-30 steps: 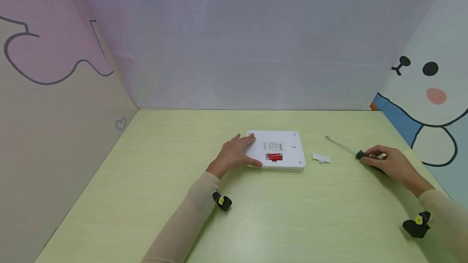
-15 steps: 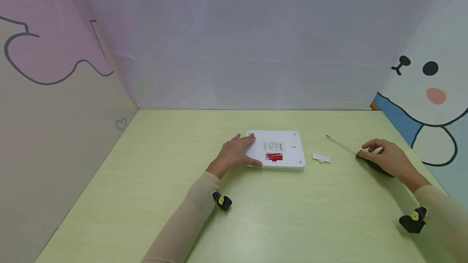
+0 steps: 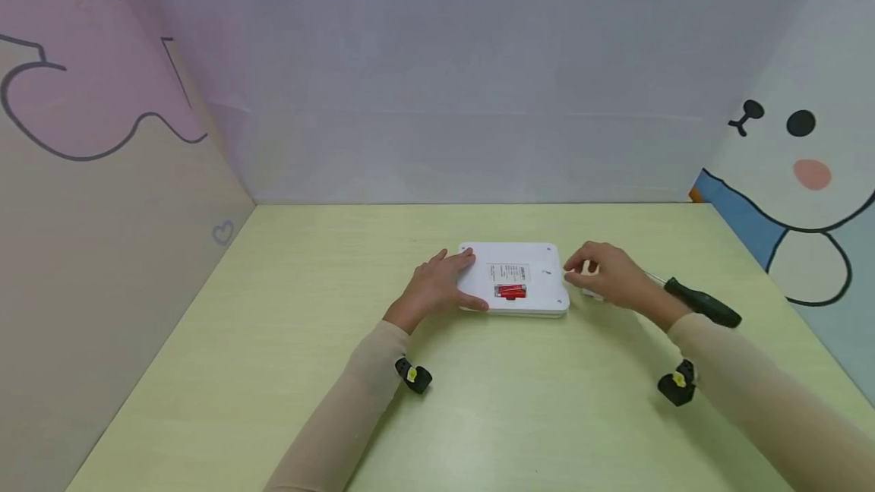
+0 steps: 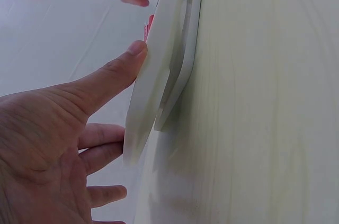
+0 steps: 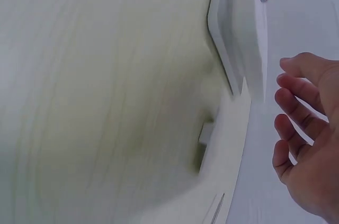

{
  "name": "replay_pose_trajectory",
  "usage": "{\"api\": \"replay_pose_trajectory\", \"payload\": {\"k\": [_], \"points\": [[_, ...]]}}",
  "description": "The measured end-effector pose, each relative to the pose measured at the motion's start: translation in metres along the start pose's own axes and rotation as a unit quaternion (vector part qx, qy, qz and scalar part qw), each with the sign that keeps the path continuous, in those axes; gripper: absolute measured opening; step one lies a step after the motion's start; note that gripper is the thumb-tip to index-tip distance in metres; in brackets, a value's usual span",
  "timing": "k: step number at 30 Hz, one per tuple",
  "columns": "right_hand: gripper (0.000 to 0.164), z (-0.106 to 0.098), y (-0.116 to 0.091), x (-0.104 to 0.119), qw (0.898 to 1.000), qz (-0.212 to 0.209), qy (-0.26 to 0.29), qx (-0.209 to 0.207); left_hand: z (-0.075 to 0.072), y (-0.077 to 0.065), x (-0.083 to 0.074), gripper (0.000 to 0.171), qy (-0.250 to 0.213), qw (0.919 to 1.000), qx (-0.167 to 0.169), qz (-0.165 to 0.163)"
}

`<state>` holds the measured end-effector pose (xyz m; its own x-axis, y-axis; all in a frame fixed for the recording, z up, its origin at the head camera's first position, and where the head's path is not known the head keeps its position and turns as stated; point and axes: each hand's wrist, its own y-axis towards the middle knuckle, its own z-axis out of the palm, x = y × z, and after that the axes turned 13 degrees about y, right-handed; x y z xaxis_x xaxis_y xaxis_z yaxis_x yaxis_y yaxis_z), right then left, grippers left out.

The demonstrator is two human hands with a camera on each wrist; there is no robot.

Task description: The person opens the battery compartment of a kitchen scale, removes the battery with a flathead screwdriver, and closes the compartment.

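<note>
A white flat device [image 3: 540,257] lies on the table with its underside up, showing a label, corner screws and red batteries [image 3: 510,291] in an open compartment. My left hand [image 3: 436,288] rests on its left side, fingers spread over the edge and thumb along the near edge. In the left wrist view, the thumb presses the side of the device [image 4: 153,86]. My right hand [image 3: 608,275] hovers just off the device's right edge, fingers loosely bent around nothing. Under it lies a small white battery cover [image 3: 591,294], mostly hidden in the head view; the right wrist view shows the cover [image 5: 207,136] on the table.
A screwdriver with a dark green handle [image 3: 704,304] lies to the right, its shaft partly behind my right wrist. The pale green table [image 3: 342,264] ends at a whitish back wall [image 3: 437,97], and printed panels stand at both sides.
My right hand has let go of the screwdriver and moved left to the battery cover beside the device. The screwdriver stays on the table. My left hand has kept its place.
</note>
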<state>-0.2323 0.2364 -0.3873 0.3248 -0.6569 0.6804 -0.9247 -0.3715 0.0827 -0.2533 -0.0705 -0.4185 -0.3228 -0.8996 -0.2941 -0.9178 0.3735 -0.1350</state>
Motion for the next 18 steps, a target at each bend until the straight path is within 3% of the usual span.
{"api": "replay_pose_trajectory", "payload": {"k": [7, 18], "points": [[0.011, 0.035, 0.021, 0.021, 0.999, -0.034, 0.003, 0.03, 0.0, 0.001, 0.001, 0.101, -0.003, 1.0, 0.002, -0.001], [0.007, 0.045, 0.026, 0.029, 0.996, -0.07, -0.039, 0.026, 0.0, 0.0, 0.0, 0.101, 0.009, 1.0, 0.0, 0.001]]}}
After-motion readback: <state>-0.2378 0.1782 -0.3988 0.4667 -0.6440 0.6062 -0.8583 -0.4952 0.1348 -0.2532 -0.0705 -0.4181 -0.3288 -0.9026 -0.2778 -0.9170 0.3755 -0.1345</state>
